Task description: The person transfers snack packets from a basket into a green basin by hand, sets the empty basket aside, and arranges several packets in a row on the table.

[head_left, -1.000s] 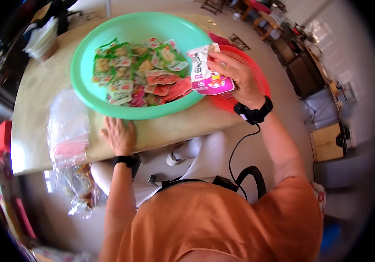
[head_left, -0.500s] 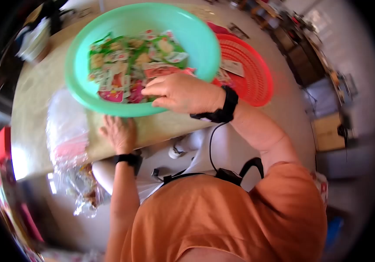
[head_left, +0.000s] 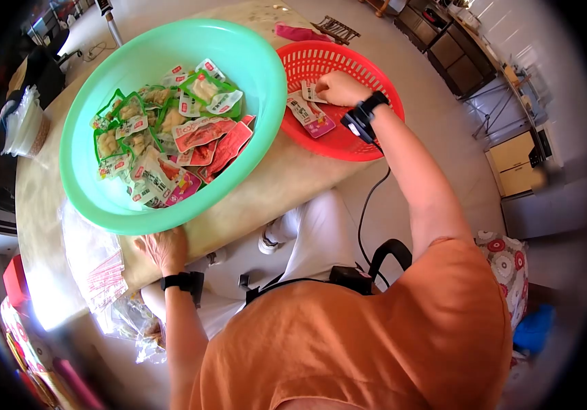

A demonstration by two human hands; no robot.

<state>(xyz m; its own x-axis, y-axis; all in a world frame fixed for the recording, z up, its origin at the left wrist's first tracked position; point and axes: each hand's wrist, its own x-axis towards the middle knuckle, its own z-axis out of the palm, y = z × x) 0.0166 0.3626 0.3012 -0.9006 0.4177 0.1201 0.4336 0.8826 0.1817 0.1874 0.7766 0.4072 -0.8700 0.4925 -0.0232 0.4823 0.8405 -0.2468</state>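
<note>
A large green basin (head_left: pixel 256 154) on the table holds several snack packets, among them green-edged packets (head_left: pixel 204 89), red packets (head_left: pixel 221 147) and a white and pink packet (head_left: pixel 163 179). To its right, a red slotted basket (head_left: pixel 375 75) contains a white and purple packet (head_left: pixel 310 115) and a smaller white packet (head_left: pixel 312 91). My right hand (head_left: pixel 343 89) is inside the basket, its fingers closed on the edge of the white packet. My left hand (head_left: pixel 165 249) rests on the table against the basin's near rim, fingers apart and holding nothing.
Clear plastic bags (head_left: pixel 95 253) lie at the table's left edge (head_left: pixel 54 287). A white tub in a bag (head_left: pixel 28 126) stands at the far left. Pink cloth (head_left: pixel 301 32) is behind the basket. A black cable (head_left: pixel 370 198) hangs from my right wrist.
My right hand released the white and pink packet in the basin, then moved right into the basket and closed on another packet. My left hand stays by the basin; the view has turned.
</note>
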